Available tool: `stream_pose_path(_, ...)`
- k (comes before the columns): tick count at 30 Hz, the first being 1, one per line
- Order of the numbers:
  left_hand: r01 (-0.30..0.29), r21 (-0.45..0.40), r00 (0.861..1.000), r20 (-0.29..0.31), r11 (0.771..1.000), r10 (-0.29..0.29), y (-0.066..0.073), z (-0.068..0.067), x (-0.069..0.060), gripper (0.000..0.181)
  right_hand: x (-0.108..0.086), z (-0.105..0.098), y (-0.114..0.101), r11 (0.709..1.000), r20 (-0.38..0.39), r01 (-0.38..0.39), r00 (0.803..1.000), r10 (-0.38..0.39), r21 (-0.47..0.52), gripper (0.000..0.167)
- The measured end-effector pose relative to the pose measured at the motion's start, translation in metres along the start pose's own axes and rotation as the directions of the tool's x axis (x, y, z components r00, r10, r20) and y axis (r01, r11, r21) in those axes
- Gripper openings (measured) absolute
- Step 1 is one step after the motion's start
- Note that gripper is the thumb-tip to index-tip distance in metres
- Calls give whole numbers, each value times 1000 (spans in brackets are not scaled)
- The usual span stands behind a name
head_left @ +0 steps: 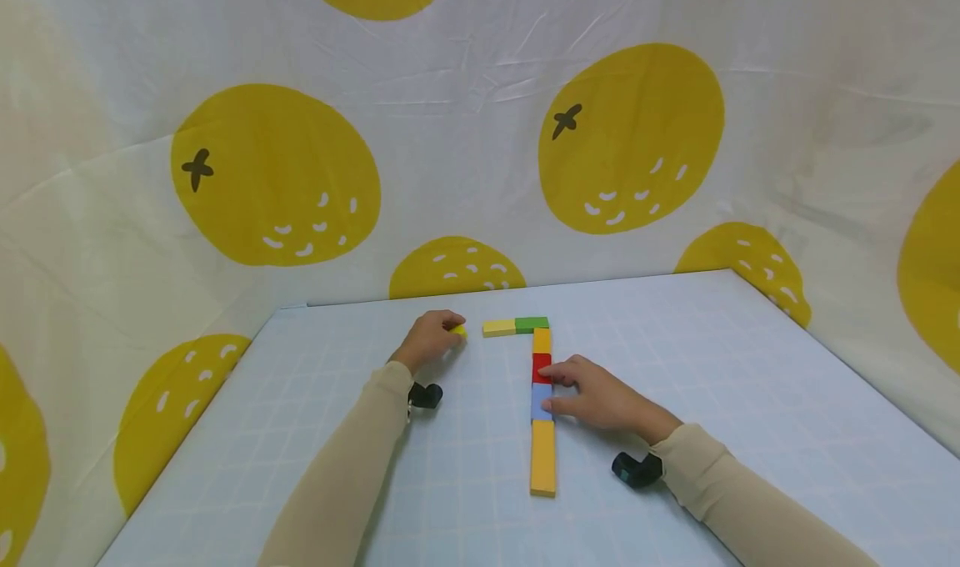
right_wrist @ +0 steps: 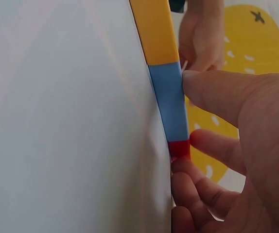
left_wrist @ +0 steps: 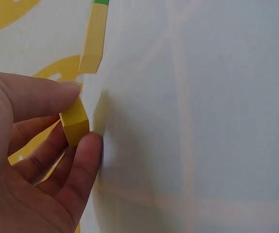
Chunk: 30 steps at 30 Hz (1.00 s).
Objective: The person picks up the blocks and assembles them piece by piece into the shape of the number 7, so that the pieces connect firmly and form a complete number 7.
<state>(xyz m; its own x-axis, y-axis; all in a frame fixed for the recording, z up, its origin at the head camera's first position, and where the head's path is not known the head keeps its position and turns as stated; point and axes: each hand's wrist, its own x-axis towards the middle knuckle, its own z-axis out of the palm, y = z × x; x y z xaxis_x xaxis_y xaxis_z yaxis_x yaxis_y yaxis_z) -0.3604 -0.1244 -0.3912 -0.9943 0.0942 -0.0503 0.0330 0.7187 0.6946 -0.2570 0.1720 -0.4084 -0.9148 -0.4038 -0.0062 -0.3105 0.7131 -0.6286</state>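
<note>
My left hand [head_left: 433, 338] pinches a small yellow block [left_wrist: 75, 121] between thumb and fingers, just above the table. Right of it, a pale yellow block [head_left: 498, 328] and a green block [head_left: 532, 324] lie end to end. From the green block's right end a row runs toward me: an orange block [head_left: 542, 340], a red block [head_left: 537, 368], a blue block [head_left: 540, 402] and a longer orange block [head_left: 543, 459]. My right hand [head_left: 600, 393] rests on this row, thumb on the blue block, index finger on the red one, other fingers beside the row.
The blocks lie on a pale table [head_left: 315, 467] with faint grid lines. A white curtain [head_left: 465, 133] with large yellow fruit prints hangs behind and at both sides. Each wrist carries a dark device, such as the black band piece [head_left: 637, 470] at the right.
</note>
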Motion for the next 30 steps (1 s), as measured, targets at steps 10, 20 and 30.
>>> stream_pose_path(10, -10, -7, 1000, -10, 1000, 10, 1, 3, 4, 37, 0, 0, -1, 1000, -2, -5, 1000, 5, -11, 55)
stream_pose_path(20, -26, -6, 1000, -6, 1000, 25, 3, 5, 3, 37, -1, 0, 0, 1000, 4, -8, 1000, 8, -4, 56)
stream_pose_path(30, -4, -34, 1000, 0, 999, 4, -2, 5, 11, 39, 0, 1, 2, 1000, -6, 15, 1000, -15, -10, 57)
